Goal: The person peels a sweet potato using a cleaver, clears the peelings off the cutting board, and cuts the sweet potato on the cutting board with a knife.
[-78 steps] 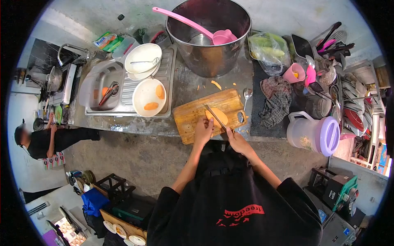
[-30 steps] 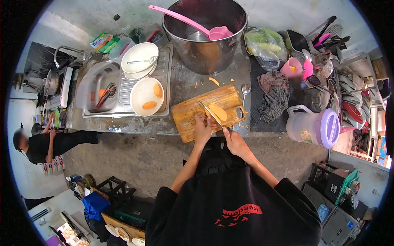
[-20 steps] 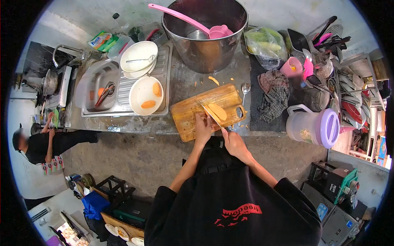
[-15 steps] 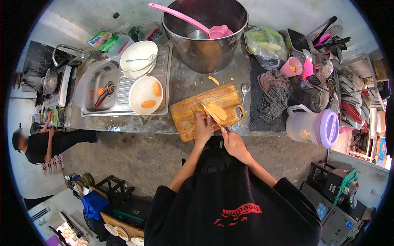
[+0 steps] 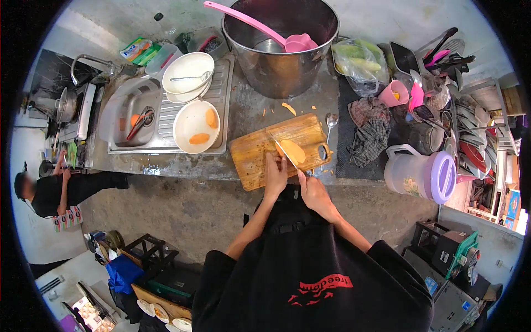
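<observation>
On the wooden cutting board (image 5: 251,149) lies a peeled orange vegetable piece (image 5: 293,151), its exact kind unclear. My right hand (image 5: 317,196) grips the handle of a knife (image 5: 287,151), whose blade runs up and to the left against the orange piece. My left hand (image 5: 275,176) has its fingers bent together at the piece, just left of the blade; the fingertips are partly hidden. Beside the board, to the left, a white bowl (image 5: 186,124) holds two similar orange pieces (image 5: 199,138). A spoon (image 5: 331,126) lies right of the board.
Behind the board stands a large metal pot (image 5: 287,74) with a pink dipper (image 5: 300,42) inside. The sink (image 5: 119,135) is at the left. A cloth (image 5: 366,133) and a lidded jug (image 5: 412,174) sit at the right. Another person (image 5: 47,191) stands far left.
The view has shifted slightly. Both hands and the knife stay almost where they were at the orange piece. At far left, the other person's arms have moved a little.
</observation>
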`<state>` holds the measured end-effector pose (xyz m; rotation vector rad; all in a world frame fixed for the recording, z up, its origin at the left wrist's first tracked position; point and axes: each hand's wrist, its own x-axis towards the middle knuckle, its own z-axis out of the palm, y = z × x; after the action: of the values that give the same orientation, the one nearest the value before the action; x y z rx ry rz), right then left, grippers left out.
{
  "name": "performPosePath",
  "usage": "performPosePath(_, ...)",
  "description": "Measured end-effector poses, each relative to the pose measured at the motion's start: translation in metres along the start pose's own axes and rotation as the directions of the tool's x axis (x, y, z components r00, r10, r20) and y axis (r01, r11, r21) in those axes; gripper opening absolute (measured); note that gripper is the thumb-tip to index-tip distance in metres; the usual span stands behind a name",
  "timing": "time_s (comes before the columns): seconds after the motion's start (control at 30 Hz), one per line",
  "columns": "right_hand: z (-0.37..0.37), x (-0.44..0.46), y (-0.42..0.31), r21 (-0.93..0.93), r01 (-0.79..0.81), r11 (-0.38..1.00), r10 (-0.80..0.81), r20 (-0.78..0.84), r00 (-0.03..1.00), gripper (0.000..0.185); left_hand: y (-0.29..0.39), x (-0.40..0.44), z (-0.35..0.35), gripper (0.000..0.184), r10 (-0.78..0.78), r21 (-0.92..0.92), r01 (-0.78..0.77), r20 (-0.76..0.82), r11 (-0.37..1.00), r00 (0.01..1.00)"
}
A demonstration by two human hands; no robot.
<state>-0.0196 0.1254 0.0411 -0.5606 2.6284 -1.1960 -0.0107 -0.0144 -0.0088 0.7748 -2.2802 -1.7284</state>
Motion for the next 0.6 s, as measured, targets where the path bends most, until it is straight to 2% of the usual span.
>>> performPosePath(0.03,-0.001,0.001,0.002,-0.019,-0.013,1.000,0.013,0.003,1.000,0.048,0.000,-0.002,0.002,0.019,-0.003,-0.001,0.003,-0.001,1.000,1.000)
performPosePath(0.07,-0.006,0.004,0.000,-0.020,-0.014,1.000,0.014,0.005,1.000,0.048,0.000,-0.004,0.004,0.020,0.019,0.074,-0.019,-0.005,0.997,1.000)
performPosePath(0.1,-0.014,0.009,-0.001,-0.009,-0.123,0.992,0.124,0.099,0.987,0.050,0.001,-0.005,0.005,0.021,0.042,0.149,-0.041,-0.006,0.988,0.999)
performPosePath(0.13,-0.019,0.014,-0.003,-0.007,-0.231,0.973,0.228,0.191,0.955,0.053,0.002,-0.004,0.005,0.021,0.045,0.148,-0.043,-0.005,0.988,0.999)
performPosePath(0.23,-0.025,0.019,-0.002,0.012,-0.315,0.949,0.300,0.275,0.914,0.058,0.010,-0.003,0.002,0.025,0.005,0.064,-0.008,0.036,0.998,0.999)
performPosePath(0.33,-0.023,0.015,0.002,0.079,-0.267,0.960,0.241,0.241,0.940,0.060,0.008,-0.004,-0.001,0.022,0.000,0.045,-0.002,0.033,0.999,0.999)
performPosePath(0.4,-0.021,0.014,-0.002,0.071,-0.316,0.946,0.283,0.293,0.913,0.059,0.008,-0.001,-0.002,0.023,-0.122,-0.080,0.128,0.068,0.989,0.990)
performPosePath(0.43,-0.021,0.015,-0.003,0.056,-0.359,0.932,0.320,0.341,0.884,0.059,0.009,-0.001,-0.002,0.023,-0.121,-0.080,0.126,0.068,0.989,0.990)
performPosePath(0.53,-0.009,0.010,0.006,0.100,-0.340,0.935,0.297,0.300,0.906,0.056,0.024,-0.003,-0.004,0.024,-0.191,-0.080,0.195,0.059,0.977,0.980)
performPosePath(0.6,-0.013,0.008,-0.001,0.098,-0.301,0.949,0.262,0.286,0.922,0.055,0.024,-0.004,-0.002,0.023,-0.237,-0.197,0.246,0.068,0.949,0.969)
